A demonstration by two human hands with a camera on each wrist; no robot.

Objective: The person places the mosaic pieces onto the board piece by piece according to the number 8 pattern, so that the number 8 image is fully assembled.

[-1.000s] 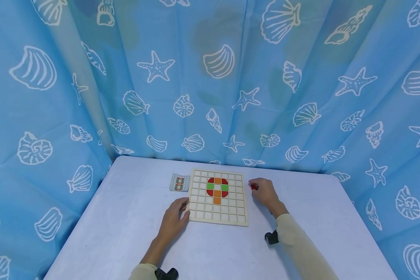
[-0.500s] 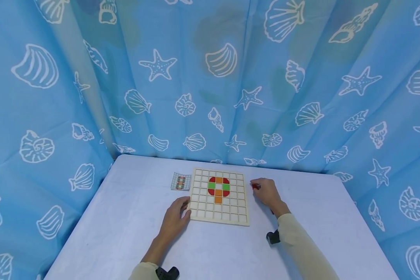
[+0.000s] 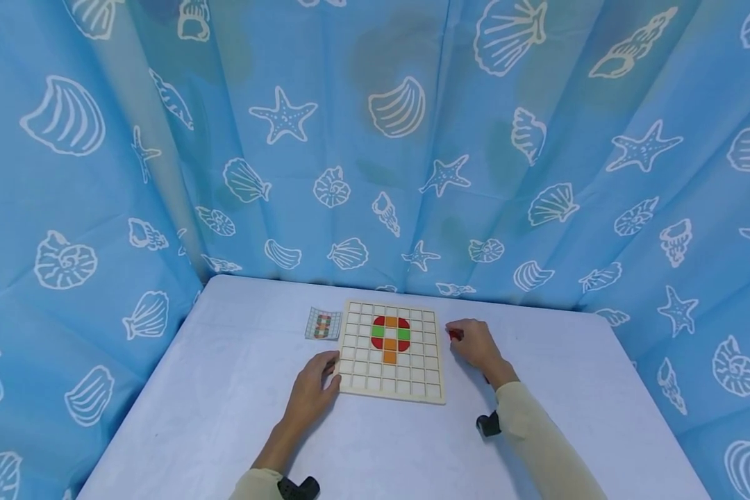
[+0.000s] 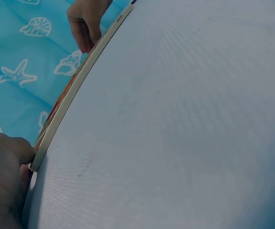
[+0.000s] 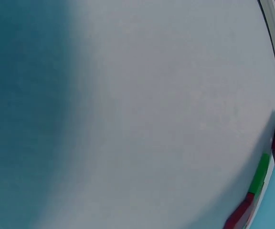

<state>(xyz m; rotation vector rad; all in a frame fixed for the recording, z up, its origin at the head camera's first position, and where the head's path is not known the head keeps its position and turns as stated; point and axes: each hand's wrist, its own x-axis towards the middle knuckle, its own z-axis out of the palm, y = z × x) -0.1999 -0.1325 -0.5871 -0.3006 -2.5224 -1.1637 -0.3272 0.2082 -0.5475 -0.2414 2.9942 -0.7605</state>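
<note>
A pale wooden grid board [image 3: 359, 380] lies on the table with red, orange and green tiles set in some of its squares. My left hand [image 3: 311, 387] grips its left edge; in the left wrist view the thumb [image 4: 22, 149] lies at the corner of the board. Off the board's right side, my right hand [image 3: 475, 342] pinches a small red tile [image 3: 455, 334] between thumb and fingers. The right wrist view shows a green tile [image 5: 259, 174] and a dark red tile [image 5: 238, 211] on the table beneath this hand, mostly covered by it from above.
A pattern card [image 3: 322, 324] with a coloured grid design lies just left of the board. White cloth covers the table [image 3: 400, 451]. Behind and at both sides hangs a blue curtain [image 3: 362, 173] printed with shells and starfish.
The head view has shifted very slightly. Both hands keep their places, the left at the board's edge and the right with the red tile beside the board.
</note>
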